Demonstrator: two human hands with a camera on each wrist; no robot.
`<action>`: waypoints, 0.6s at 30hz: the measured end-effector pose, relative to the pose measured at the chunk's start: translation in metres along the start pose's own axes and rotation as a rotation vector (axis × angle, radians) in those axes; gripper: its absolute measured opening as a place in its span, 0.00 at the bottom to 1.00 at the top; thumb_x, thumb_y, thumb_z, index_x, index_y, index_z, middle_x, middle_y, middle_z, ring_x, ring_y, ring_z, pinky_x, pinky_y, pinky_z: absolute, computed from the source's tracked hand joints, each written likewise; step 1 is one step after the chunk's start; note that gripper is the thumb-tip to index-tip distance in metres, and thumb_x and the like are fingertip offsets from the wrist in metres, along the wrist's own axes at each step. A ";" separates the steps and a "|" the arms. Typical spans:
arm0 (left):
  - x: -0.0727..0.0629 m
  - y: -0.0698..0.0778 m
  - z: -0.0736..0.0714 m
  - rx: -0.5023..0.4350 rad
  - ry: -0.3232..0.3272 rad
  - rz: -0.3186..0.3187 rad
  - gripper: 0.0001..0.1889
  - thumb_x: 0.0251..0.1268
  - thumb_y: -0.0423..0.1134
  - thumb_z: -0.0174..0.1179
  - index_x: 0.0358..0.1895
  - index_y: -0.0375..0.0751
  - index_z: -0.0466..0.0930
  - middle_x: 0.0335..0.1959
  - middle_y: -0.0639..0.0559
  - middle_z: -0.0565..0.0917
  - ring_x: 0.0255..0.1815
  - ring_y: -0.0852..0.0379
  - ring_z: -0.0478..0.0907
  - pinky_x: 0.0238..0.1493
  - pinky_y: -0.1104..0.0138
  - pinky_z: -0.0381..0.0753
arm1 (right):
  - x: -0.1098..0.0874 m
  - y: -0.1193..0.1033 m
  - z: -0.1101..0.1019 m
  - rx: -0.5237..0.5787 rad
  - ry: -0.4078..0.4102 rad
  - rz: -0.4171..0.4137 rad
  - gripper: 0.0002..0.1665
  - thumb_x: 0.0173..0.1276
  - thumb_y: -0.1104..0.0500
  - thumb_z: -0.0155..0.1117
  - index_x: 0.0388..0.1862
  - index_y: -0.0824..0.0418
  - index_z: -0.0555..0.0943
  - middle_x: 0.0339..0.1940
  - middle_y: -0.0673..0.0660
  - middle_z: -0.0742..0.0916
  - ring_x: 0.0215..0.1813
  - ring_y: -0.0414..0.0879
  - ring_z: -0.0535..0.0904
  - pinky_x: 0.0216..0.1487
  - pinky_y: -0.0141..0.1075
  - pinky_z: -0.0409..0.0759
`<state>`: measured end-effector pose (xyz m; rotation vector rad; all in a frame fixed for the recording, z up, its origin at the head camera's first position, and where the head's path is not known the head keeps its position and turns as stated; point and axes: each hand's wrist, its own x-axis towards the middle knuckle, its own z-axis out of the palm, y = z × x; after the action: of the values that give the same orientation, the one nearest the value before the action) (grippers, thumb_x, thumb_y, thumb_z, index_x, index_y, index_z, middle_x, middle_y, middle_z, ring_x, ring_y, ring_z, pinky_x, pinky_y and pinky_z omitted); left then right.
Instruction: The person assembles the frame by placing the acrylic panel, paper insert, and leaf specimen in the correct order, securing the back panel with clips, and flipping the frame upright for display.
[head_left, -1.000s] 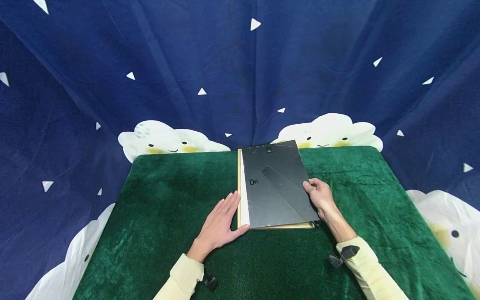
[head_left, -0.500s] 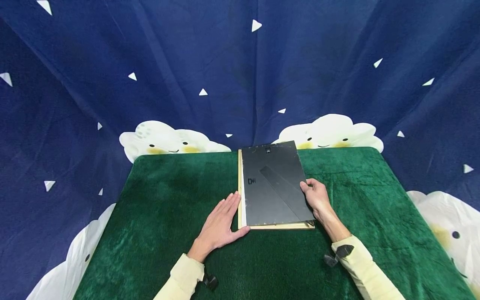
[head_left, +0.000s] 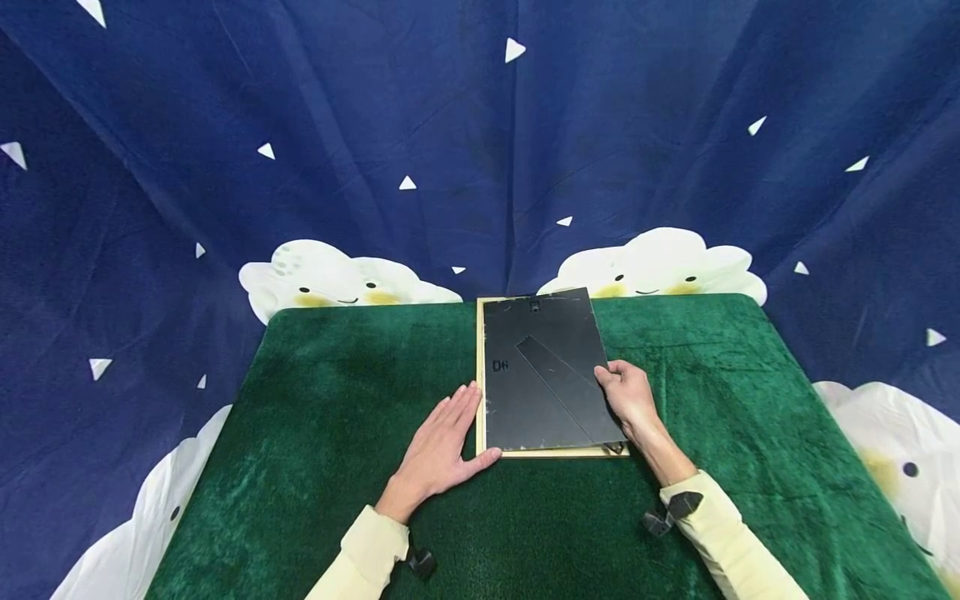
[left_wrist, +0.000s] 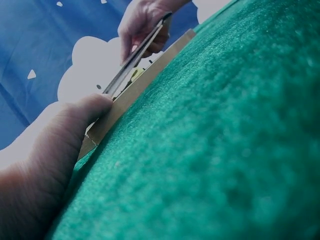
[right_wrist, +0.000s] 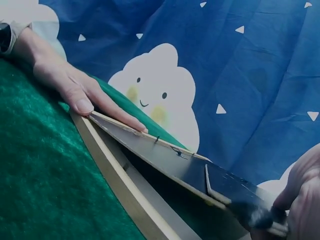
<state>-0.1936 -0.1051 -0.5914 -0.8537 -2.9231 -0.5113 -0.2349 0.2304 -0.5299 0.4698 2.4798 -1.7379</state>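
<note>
Frame (head_left: 555, 453), apparently closing: at its right, your right hand (head_left: 632, 398) pinches the backing (head_left: 547, 383); at left, left hand (head_left: 444, 440), thumb spread; lower next.

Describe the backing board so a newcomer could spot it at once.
On the green cloth, before the blue curtain, lies a pale wooden frame. The backing board tilts over it, right side raised. Unlike the frame, it is flat and black, with a slanting strip.

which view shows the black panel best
The head view: almost the whole black panel shows, seen from above. The left wrist view shows it nearly edge-on; the right wrist view shows it slanted, one side raised above the frame.
</note>
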 end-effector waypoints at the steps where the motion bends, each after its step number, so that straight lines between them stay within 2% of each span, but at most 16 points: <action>1: 0.000 0.000 0.000 -0.002 0.004 0.003 0.54 0.69 0.79 0.42 0.86 0.44 0.45 0.87 0.53 0.48 0.87 0.56 0.42 0.84 0.58 0.47 | 0.000 0.000 -0.001 -0.026 0.006 -0.008 0.18 0.82 0.55 0.57 0.53 0.71 0.79 0.27 0.50 0.88 0.24 0.39 0.80 0.27 0.34 0.80; 6: 0.000 -0.001 -0.001 0.003 0.016 0.010 0.54 0.70 0.79 0.42 0.86 0.42 0.47 0.87 0.52 0.50 0.87 0.55 0.45 0.84 0.57 0.49 | 0.003 -0.002 -0.005 -0.106 0.021 -0.057 0.19 0.80 0.54 0.60 0.50 0.71 0.83 0.28 0.51 0.90 0.23 0.39 0.81 0.29 0.34 0.79; 18: 0.001 0.001 -0.002 0.004 -0.008 -0.009 0.54 0.70 0.79 0.41 0.86 0.44 0.45 0.87 0.53 0.48 0.87 0.58 0.41 0.84 0.59 0.46 | 0.006 0.002 -0.004 0.067 -0.074 -0.018 0.21 0.83 0.56 0.57 0.56 0.76 0.78 0.27 0.50 0.90 0.24 0.39 0.85 0.27 0.34 0.85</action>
<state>-0.1937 -0.1041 -0.5891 -0.8453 -2.9354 -0.5040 -0.2394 0.2356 -0.5312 0.3812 2.3897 -1.8152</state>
